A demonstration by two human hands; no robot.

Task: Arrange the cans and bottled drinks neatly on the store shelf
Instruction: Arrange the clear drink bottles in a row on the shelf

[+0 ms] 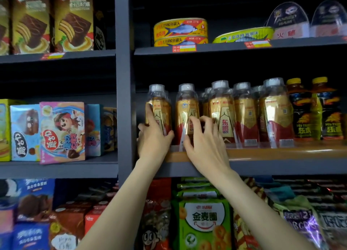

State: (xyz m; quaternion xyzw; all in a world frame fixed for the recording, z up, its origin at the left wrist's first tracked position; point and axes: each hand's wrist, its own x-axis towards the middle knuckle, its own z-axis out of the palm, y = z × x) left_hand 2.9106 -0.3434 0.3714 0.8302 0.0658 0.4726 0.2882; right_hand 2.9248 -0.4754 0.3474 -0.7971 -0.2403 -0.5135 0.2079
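A row of gold-and-red bottled drinks stands on the middle shelf (281,153). My left hand (153,137) grips the leftmost bottle (159,103) low down, index finger up along its label, thumb round its right side. My right hand (203,139) curls its fingers round the second bottle (186,107) near its base. To the right stand more gold bottles (222,111) and two black-and-yellow bottles (300,114). Yellow fish cans (181,32) are stacked on the shelf above.
A grey upright post (124,81) borders the bottles on the left. Snack boxes (62,131) fill the left shelves. Bagged snacks (203,223) sit below. A green flat can (244,36) and ham packs (289,22) lie on the upper shelf.
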